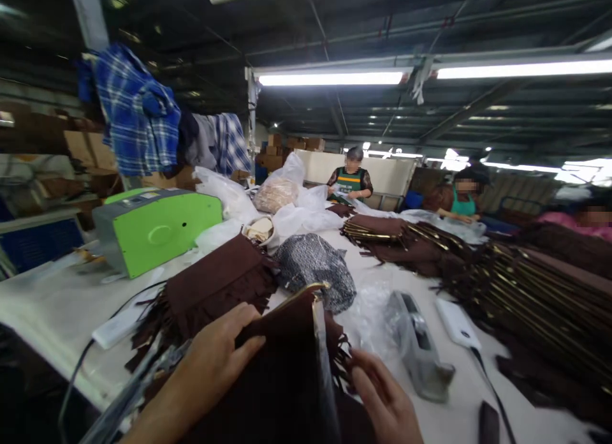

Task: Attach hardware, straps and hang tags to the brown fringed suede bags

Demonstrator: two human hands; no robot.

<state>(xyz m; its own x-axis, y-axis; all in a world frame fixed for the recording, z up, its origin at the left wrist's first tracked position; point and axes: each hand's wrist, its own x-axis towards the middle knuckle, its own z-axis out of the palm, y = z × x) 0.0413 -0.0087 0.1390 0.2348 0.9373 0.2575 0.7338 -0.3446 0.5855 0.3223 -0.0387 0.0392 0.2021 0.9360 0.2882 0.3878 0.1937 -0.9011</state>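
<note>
Close in front of me is a dark brown fringed pouch (282,367) with a gold zipper (299,292) along its upper edge. A strip of clear plastic runs down its right part. My left hand (224,351) grips the pouch's upper left edge, thumb on the near face and fingers behind. At the right side, my right hand (382,393) has its fingers curled at the fringe, pinching the edge there. Just beyond lies a stack of brown fringed pieces (215,281), beside a grey speckled cloth bundle (313,265).
A grey tape dispenser (421,348) and a white power bank (458,323) with a cable stand at right. Piles of brown zippered pouches (540,310) fill the right side. A green machine (162,227) sits at left. Co-workers (351,176) are across the table (52,316).
</note>
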